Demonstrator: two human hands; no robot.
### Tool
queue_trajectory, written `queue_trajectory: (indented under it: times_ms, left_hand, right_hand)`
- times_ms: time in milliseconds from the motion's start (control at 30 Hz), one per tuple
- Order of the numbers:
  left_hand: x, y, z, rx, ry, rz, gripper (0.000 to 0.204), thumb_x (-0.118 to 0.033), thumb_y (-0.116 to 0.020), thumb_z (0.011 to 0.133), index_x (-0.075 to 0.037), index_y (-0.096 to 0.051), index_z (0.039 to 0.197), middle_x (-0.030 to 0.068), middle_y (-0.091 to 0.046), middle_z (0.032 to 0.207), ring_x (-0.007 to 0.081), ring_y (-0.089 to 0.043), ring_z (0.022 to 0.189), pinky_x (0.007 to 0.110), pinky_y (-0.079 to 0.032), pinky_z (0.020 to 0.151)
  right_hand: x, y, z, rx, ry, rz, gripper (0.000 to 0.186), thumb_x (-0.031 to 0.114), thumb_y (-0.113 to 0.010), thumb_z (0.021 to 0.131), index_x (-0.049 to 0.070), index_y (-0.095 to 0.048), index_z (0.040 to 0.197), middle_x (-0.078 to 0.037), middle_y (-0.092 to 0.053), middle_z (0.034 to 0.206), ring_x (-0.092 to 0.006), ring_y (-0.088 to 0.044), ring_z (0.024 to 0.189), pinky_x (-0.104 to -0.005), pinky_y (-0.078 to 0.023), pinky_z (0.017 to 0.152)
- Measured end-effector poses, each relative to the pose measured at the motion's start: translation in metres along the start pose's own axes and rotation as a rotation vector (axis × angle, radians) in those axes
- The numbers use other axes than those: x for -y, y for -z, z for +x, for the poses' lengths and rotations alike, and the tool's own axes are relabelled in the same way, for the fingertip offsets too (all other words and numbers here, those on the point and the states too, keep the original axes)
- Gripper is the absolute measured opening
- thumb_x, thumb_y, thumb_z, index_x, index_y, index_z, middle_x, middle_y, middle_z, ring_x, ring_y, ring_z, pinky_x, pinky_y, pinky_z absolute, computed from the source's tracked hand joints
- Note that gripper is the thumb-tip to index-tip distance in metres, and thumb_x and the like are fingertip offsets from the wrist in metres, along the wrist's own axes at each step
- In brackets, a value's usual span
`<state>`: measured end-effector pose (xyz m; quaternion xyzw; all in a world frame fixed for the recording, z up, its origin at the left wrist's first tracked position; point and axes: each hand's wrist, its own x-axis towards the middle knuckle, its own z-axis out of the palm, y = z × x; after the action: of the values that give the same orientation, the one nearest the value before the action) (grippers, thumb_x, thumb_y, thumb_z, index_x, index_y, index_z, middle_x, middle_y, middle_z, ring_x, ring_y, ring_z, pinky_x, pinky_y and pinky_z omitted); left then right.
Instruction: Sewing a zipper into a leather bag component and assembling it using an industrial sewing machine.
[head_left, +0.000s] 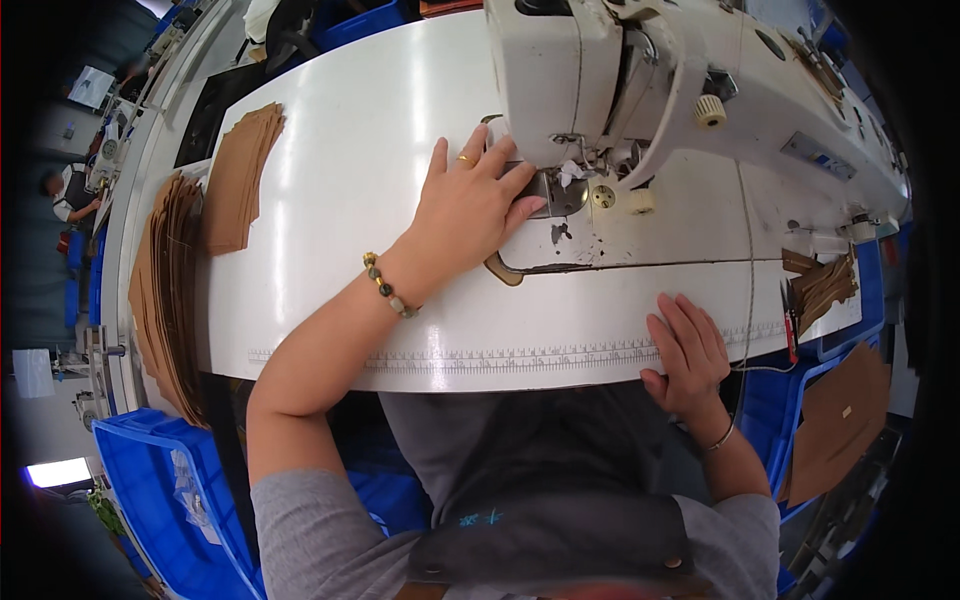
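Note:
My left hand (465, 200) lies palm down on the white sewing table (340, 200), fingers spread. Its fingertips reach the metal needle plate (562, 195) of a white sewing machine (545, 85). A small white scrap (571, 172) sits by the presser foot area, whose details are too small to make out. My right hand (692, 355) rests at the table's front edge over the printed ruler strip (530, 362), its fingers stretched out and holding nothing. Right of it lies a red-handled cutting tool (790, 325), beside a pile of brown pieces (825, 287).
Two stacks of brown flat pieces stand at the left, one on the table (238, 180) and one along its edge (165, 290). Blue bins flank me at the left (150, 430) and the right (785, 420). A large brown sheet (840, 420) leans at the right bin.

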<state>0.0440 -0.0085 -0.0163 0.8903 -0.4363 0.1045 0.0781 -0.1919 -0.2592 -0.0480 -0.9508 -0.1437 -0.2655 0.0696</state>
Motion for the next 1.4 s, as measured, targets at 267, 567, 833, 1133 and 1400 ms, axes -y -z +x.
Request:
queue_trajectory:
  times_ms: [267, 567, 833, 1133, 1400]
  left_hand:
    - [-0.021, -0.006, -0.015, -0.056, -0.031, -0.050, 0.048, -0.021, -0.063, 0.097, -0.002, -0.061, 0.140, 0.0163, -0.057, 0.146, 0.0373, -0.051, 0.140, 0.064, -0.038, 0.114]
    - [-0.008, -0.001, 0.016, 0.107, 0.049, 0.170, 0.047, -0.010, -0.061, 0.092, -0.011, -0.065, 0.139, 0.0110, -0.058, 0.146, 0.0361, -0.049, 0.142, 0.062, -0.041, 0.111]
    - [0.068, -0.013, -0.004, -0.257, 0.133, 0.072, 0.031, -0.020, -0.059, 0.101, -0.007, -0.070, 0.127, 0.0137, -0.065, 0.138, 0.0365, -0.059, 0.131, 0.050, -0.047, 0.107]
    - [0.204, 0.063, -0.129, -0.173, 0.796, 0.322, 0.030, -0.027, -0.056, 0.104, -0.003, -0.072, 0.109, 0.0156, -0.075, 0.112, 0.0361, -0.069, 0.109, 0.049, -0.056, 0.089]
    - [0.259, 0.064, -0.160, 0.024, 0.909, 0.486, 0.018, -0.013, -0.060, 0.097, -0.001, -0.073, 0.097, 0.0209, -0.075, 0.104, 0.0401, -0.072, 0.103, 0.050, -0.057, 0.090]
  right_hand:
    - [0.001, -0.001, -0.005, 0.007, -0.002, -0.018, 0.057, 0.050, -0.041, 0.108, 0.004, -0.074, 0.117, -0.019, -0.071, 0.129, -0.0383, -0.068, 0.119, -0.0495, -0.055, 0.098]
    - [0.001, -0.002, -0.002, -0.007, 0.015, -0.010, 0.057, 0.047, -0.042, 0.107, 0.001, -0.073, 0.116, -0.022, -0.070, 0.128, -0.0416, -0.068, 0.116, -0.0498, -0.055, 0.097]
    - [0.000, -0.009, -0.005, -0.049, 0.017, 0.029, 0.056, 0.047, -0.040, 0.108, 0.003, -0.074, 0.117, -0.019, -0.071, 0.129, -0.0394, -0.069, 0.118, -0.0492, -0.055, 0.098]
    - [-0.004, -0.007, -0.011, -0.028, 0.023, -0.012, 0.050, 0.038, -0.043, 0.106, -0.001, -0.072, 0.120, -0.022, -0.070, 0.131, -0.0432, -0.067, 0.119, -0.0507, -0.053, 0.100]
    - [-0.002, -0.006, -0.007, -0.028, 0.033, -0.015, 0.050, 0.037, -0.044, 0.105, -0.002, -0.072, 0.119, -0.023, -0.070, 0.131, -0.0437, -0.067, 0.119, -0.0509, -0.053, 0.101]
